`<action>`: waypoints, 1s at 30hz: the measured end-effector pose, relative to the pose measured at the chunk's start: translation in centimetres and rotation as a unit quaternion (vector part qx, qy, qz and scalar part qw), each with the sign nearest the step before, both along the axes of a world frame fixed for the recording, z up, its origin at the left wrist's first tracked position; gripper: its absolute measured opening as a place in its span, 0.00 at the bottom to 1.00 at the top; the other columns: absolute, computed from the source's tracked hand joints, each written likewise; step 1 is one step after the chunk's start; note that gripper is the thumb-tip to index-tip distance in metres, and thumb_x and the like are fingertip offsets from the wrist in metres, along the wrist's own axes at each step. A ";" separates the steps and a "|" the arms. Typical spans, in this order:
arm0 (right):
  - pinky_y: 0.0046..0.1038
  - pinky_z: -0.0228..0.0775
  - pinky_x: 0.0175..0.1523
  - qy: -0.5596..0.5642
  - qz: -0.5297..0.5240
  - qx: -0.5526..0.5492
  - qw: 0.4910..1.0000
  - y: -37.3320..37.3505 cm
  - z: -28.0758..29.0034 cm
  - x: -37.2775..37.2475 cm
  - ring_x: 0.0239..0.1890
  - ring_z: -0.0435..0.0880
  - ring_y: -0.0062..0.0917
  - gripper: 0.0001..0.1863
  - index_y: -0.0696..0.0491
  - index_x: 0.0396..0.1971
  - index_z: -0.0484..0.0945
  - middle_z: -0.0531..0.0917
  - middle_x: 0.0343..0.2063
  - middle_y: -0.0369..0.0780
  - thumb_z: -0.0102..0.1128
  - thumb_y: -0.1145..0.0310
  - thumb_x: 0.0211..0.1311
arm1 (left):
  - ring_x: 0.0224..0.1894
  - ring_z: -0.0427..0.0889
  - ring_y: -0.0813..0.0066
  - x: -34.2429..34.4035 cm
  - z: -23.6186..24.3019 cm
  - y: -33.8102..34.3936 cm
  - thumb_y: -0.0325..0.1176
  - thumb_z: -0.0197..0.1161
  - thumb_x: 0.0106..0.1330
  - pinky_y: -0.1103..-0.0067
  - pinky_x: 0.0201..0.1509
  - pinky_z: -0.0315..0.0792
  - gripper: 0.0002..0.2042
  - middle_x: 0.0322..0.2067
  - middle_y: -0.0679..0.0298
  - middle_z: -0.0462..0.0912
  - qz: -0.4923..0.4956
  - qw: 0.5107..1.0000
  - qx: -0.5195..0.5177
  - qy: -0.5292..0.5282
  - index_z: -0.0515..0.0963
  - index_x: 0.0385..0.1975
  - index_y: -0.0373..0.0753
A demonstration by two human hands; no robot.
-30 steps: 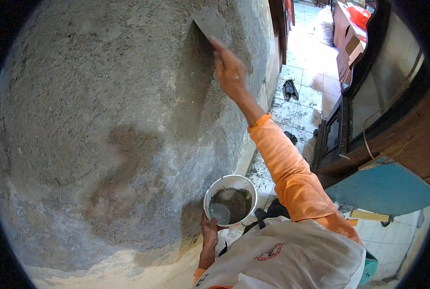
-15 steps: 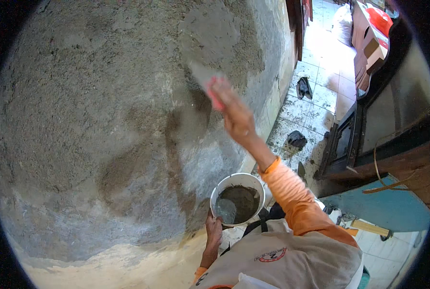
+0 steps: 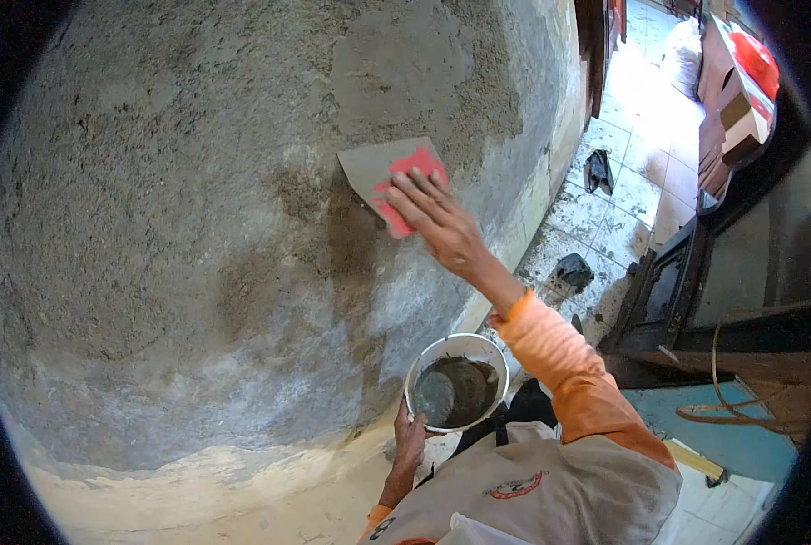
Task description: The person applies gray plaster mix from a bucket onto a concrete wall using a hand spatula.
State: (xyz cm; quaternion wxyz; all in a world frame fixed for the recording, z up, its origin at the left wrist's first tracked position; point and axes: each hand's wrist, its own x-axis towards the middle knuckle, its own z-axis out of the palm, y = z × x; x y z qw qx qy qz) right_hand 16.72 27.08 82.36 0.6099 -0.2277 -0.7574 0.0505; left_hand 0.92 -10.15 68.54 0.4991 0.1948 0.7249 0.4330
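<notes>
One scraper [image 3: 376,167], grey with a red part, lies against or just off the wall [image 3: 169,236]; contact cannot be told. It sits at the fingertips of my right hand [image 3: 442,225], beyond the knuckles and to their left. This hand is closed on it, fingers laid over the red part, thumb hidden. Above the scraper, the wall bears one smoother patch [image 3: 401,68]; rough plaster surrounds it. One white bucket [image 3: 460,343], containing wet grey mortar [image 3: 474,392], is held below the scraper. My left hand [image 3: 409,443] grips its near left side, with the scraper well apart from it. To the right, two black bundles [image 3: 598,173] lie on the tiled floor [image 3: 637,195]. One dark cabinet [image 3: 755,272] with glass stands beyond my right sleeve [image 3: 578,372], above one blue panel [image 3: 696,409] and one wood strip [image 3: 696,461]. Farther off are one white sack [image 3: 682,56] and one red object [image 3: 755,64].
</notes>
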 end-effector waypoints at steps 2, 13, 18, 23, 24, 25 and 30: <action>0.48 0.54 0.80 -0.006 -0.015 0.035 0.999 2.2 0.7 2.8 0.77 0.67 0.40 0.32 0.46 0.73 0.71 0.69 0.75 0.39 0.54 0.77 0.68 | 0.47 0.86 0.56 0.8 0.4 0.3 0.18 0.49 0.69 0.64 0.39 0.92 0.35 0.60 0.51 0.74 -0.006 1.000 -0.015 0.014 0.57 0.78 0.43; 0.45 0.45 0.85 -0.160 -0.074 0.217 0.960 16.7 6.9 6.6 0.81 0.57 0.30 0.38 0.35 0.78 0.62 0.62 0.79 0.30 0.56 0.68 0.67 | 0.43 0.87 0.60 5.0 0.3 2.0 0.20 0.50 0.71 0.65 0.40 0.91 0.35 0.56 0.52 0.77 0.042 0.998 -0.003 0.047 0.55 0.80 0.47; 0.45 0.44 0.85 -0.191 -0.059 0.211 0.957 17.9 4.0 7.6 0.81 0.56 0.31 0.36 0.38 0.78 0.63 0.61 0.79 0.30 0.53 0.69 0.69 | 0.45 0.88 0.61 6.8 1.2 4.2 0.23 0.53 0.74 0.67 0.43 0.90 0.35 0.59 0.50 0.79 0.035 0.998 0.000 0.048 0.52 0.80 0.41; 0.47 0.45 0.84 -0.240 -0.051 0.173 0.954 16.4 1.4 8.9 0.81 0.57 0.34 0.36 0.41 0.77 0.63 0.62 0.79 0.34 0.51 0.71 0.68 | 0.42 0.88 0.65 7.3 0.6 5.2 0.20 0.52 0.72 0.70 0.42 0.89 0.33 0.56 0.53 0.80 0.024 0.997 -0.007 0.075 0.56 0.78 0.38; 0.48 0.46 0.84 -0.243 -0.044 0.159 0.956 16.2 0.3 9.2 0.81 0.57 0.34 0.35 0.42 0.77 0.64 0.62 0.79 0.34 0.51 0.69 0.68 | 0.42 0.88 0.65 7.5 0.7 5.3 0.20 0.52 0.72 0.70 0.42 0.89 0.33 0.56 0.53 0.80 0.025 0.997 -0.005 0.077 0.56 0.78 0.38; 0.50 0.50 0.82 -0.233 -0.045 0.157 0.959 15.9 -1.1 10.0 0.79 0.62 0.36 0.33 0.43 0.75 0.68 0.66 0.77 0.36 0.55 0.68 0.68 | 0.44 0.87 0.66 8.2 1.1 5.9 0.18 0.51 0.71 0.71 0.44 0.88 0.33 0.57 0.54 0.79 0.025 0.997 -0.024 0.075 0.57 0.78 0.38; 0.51 0.56 0.80 -0.119 -0.076 0.159 0.977 14.7 0.7 10.9 0.73 0.72 0.38 0.33 0.43 0.70 0.75 0.75 0.71 0.37 0.65 0.67 0.62 | 0.60 0.79 0.69 9.4 0.3 6.8 0.15 0.50 0.68 0.73 0.63 0.76 0.34 0.62 0.57 0.77 0.057 0.996 -0.016 0.070 0.61 0.77 0.37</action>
